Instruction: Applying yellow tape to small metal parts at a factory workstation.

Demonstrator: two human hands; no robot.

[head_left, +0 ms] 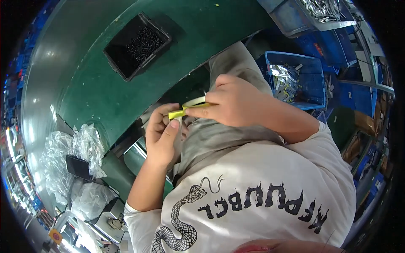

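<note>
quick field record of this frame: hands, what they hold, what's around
left hand: pinches the yellow strip at its left end
right hand: grips the strip's other end, over the lap
table: green, curved edge
black tray: on the table, holds small dark parts
blue crate: right of the person, metal pieces inside
plastic bags: clear, at left

Black tray (pixel 122 63) of small dark screws sitting on the green table (pixel 97 97) — upper left. Clear plastic bags (pixel 86 145) piling up at the table's left edge, a black phone (pixel 78 167) lying among them. Blue crate (pixel 301 80) of silvery metal parts sitting right — grey bin (pixel 295 21) showing above it.
</note>
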